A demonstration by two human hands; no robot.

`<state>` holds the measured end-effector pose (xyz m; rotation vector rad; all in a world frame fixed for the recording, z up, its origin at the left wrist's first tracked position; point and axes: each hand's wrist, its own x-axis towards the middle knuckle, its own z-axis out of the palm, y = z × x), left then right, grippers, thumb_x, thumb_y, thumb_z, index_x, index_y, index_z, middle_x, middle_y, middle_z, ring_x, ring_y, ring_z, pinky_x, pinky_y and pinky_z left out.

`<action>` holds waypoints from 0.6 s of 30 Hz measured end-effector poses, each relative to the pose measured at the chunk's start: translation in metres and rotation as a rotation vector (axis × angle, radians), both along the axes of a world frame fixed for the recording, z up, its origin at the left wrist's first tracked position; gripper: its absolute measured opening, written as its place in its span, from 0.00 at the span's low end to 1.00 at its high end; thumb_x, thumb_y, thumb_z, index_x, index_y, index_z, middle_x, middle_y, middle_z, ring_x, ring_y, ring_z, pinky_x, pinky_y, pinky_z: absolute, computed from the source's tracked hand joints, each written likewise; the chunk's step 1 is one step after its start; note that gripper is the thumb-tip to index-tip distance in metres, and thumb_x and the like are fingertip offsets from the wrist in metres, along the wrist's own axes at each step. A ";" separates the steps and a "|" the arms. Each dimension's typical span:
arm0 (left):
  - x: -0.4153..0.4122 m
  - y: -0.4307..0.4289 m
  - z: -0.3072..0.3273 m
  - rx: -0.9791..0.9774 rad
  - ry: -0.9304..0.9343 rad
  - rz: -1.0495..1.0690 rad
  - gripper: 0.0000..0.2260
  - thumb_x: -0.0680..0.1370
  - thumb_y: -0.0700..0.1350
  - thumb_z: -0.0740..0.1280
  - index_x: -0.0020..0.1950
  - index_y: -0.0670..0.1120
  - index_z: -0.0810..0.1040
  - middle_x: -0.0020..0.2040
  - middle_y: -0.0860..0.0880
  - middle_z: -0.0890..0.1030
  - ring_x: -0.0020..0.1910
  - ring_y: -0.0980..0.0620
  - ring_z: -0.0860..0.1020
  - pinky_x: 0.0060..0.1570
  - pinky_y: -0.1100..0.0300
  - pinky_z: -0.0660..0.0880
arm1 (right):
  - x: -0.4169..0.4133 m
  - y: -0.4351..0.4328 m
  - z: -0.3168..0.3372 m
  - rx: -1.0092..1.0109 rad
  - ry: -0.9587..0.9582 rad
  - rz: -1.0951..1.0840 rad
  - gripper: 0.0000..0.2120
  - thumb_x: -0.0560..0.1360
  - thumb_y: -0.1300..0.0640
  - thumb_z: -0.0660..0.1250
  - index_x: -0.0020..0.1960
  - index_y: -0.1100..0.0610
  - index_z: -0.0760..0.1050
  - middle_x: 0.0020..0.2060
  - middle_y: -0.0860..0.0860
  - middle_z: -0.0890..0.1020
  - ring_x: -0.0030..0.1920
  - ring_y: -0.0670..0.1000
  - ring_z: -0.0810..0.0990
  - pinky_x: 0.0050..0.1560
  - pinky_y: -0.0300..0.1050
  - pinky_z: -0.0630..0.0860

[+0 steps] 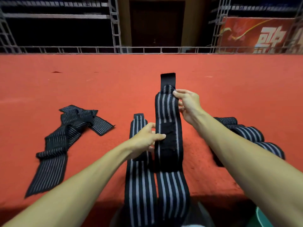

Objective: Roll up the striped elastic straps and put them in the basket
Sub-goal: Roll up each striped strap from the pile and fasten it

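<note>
- The strap point(168, 115), black with grey stripes, stands almost upright in the middle, lifted above the red bench point(164, 66). Its lower part goes down over the near edge of the bench and out of the picture.
- Its top end is a plain black tab point(168, 77), and a black patch point(167, 140) sits on its front lower down.
- The right hand point(188, 104) pinches the strap near the top, at the right edge, just under the tab. Its fingers point(177, 93) are narrow and closed on the cloth.
- The left hand point(144, 138) holds the strap at the left edge, beside the patch. The thumb point(159, 136) lies across the front, and the other fingers are curled behind.
- A second strap point(139, 177) lies flat just left of the first one, about parallel to it and partly under the left hand. It also goes over the near edge.
- At the left, well apart, a heap point(65, 128) of loose straps lies crossed and twisted on the bench.
- At the right, partly hidden behind the right forearm, some rolls point(247, 132) of strap lie close together.
- In the lower right corner a green thing point(262, 218) shows; I cannot tell what it is.
- Behind the bench there is a metal rail point(147, 49), and behind that a dark door point(157, 22) and a red banner point(259, 35).
</note>
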<state>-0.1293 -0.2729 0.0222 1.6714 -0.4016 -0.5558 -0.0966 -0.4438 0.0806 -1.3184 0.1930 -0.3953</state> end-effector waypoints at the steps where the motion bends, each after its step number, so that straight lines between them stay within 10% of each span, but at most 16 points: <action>1: -0.007 0.005 0.006 -0.048 0.032 -0.028 0.11 0.78 0.43 0.67 0.58 0.51 0.69 0.37 0.50 0.76 0.35 0.52 0.73 0.42 0.54 0.75 | -0.004 0.004 0.006 0.016 -0.004 -0.013 0.03 0.74 0.65 0.68 0.47 0.60 0.78 0.34 0.53 0.79 0.30 0.49 0.71 0.27 0.38 0.67; 4: -0.023 0.020 0.022 -0.259 0.111 -0.089 0.16 0.76 0.42 0.68 0.63 0.43 0.71 0.51 0.40 0.76 0.49 0.42 0.72 0.49 0.52 0.77 | -0.013 0.016 0.022 0.067 -0.002 -0.021 0.03 0.73 0.66 0.68 0.45 0.61 0.80 0.36 0.55 0.82 0.35 0.53 0.80 0.42 0.49 0.79; 7: -0.036 0.035 0.036 -0.436 0.128 -0.076 0.10 0.79 0.37 0.63 0.60 0.40 0.73 0.45 0.43 0.82 0.42 0.50 0.81 0.42 0.59 0.81 | -0.012 0.031 0.027 0.031 0.014 -0.010 0.05 0.73 0.66 0.67 0.47 0.65 0.80 0.40 0.59 0.80 0.41 0.57 0.77 0.46 0.51 0.75; 15: -0.020 0.067 -0.006 -0.221 0.163 0.065 0.10 0.78 0.37 0.65 0.59 0.42 0.73 0.52 0.41 0.82 0.47 0.47 0.82 0.52 0.49 0.80 | 0.017 0.053 -0.013 -0.290 0.205 0.098 0.07 0.75 0.67 0.67 0.41 0.58 0.75 0.36 0.53 0.77 0.31 0.48 0.75 0.20 0.34 0.68; 18: -0.004 0.075 -0.025 -0.049 0.143 0.070 0.07 0.78 0.41 0.66 0.56 0.43 0.72 0.43 0.45 0.81 0.36 0.52 0.80 0.35 0.57 0.78 | 0.032 0.053 -0.033 -0.295 0.276 0.134 0.09 0.75 0.70 0.66 0.39 0.59 0.73 0.34 0.55 0.75 0.29 0.49 0.72 0.20 0.35 0.68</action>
